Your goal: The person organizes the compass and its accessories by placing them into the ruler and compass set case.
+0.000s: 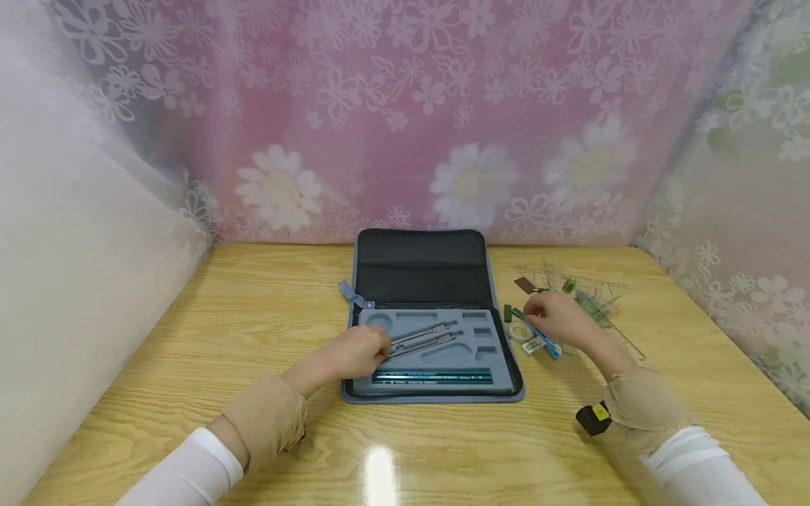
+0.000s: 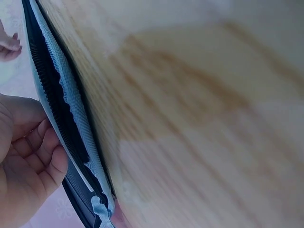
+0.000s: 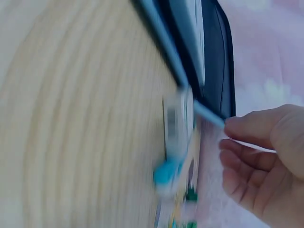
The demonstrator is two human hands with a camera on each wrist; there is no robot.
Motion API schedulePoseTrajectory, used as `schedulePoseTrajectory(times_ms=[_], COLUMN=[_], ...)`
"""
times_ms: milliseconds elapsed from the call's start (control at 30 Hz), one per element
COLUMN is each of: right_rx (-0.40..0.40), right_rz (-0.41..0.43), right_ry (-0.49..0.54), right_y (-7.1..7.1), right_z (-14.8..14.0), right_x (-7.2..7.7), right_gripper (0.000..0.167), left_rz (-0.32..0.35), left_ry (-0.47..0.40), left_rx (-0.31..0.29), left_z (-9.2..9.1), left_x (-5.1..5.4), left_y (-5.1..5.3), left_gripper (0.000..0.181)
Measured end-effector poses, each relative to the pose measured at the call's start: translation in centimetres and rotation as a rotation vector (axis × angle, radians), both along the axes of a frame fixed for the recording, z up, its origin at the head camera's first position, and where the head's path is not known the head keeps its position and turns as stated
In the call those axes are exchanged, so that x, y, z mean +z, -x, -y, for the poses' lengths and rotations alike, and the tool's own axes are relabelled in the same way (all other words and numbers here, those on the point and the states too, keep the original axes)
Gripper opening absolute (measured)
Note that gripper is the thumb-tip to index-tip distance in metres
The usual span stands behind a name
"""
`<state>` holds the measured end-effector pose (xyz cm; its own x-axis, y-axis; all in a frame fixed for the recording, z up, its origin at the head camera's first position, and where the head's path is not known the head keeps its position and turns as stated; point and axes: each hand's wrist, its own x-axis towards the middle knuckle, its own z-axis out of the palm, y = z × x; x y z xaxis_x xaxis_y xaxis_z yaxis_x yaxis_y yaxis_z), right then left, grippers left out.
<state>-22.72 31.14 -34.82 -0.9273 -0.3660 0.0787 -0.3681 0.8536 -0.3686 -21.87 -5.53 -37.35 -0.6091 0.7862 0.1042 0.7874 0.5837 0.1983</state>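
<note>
A zip case (image 1: 433,398) lies unfolded, its grey tray (image 1: 414,316) holding two metal compasses (image 1: 436,341) and several green pencils (image 1: 432,377). My left hand (image 1: 357,351) is over the tray's left side, its fingertips at the compasses' left ends; whether they grip them is hidden. In the left wrist view the left hand's fingers (image 2: 50,164) curl beside the zipped edge (image 2: 61,104). To the right of the case, my right hand (image 1: 557,318) hangs over small loose items, with a gap between thumb and lower fingers (image 3: 247,166) in the right wrist view.
Right of the case lie a white tape roll (image 1: 521,332), an eraser (image 1: 534,346), a blue item (image 1: 549,345), a brown piece (image 1: 524,284) and clear rulers (image 1: 607,287). A black and yellow object (image 1: 593,419) sits by the right wrist. Curtains (image 1: 405,126) enclose the table.
</note>
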Motion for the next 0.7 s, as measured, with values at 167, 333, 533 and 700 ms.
schedulePoseTrajectory(times_ms=[167, 333, 533, 700], right_rx=[-0.046, -0.088, -0.104, -0.108], right_rz=[0.094, 0.16, 0.235, 0.275], right_ry=[-0.051, -0.1, -0.125, -0.136], right_y=[-0.4, -0.6, -0.7, -1.0], right_z=[-2.1, -2.7, -2.8, -2.6], right_x=[0.0, -0.6, -1.0, -0.9], right_gripper=[0.019, 0.019, 0.015, 0.011], left_rz=[0.017, 0.03, 0.043, 0.038], left_ry=[0.013, 0.016, 0.009, 0.002], left_rx=[0.022, 0.028, 0.013, 0.006], left_z=[0.1, 0.1, 0.1, 0.0], left_x=[0.0, 0.0, 0.1, 0.2], left_y=[0.0, 0.0, -0.1, -0.2], left_gripper=[0.006, 0.006, 0.007, 0.007])
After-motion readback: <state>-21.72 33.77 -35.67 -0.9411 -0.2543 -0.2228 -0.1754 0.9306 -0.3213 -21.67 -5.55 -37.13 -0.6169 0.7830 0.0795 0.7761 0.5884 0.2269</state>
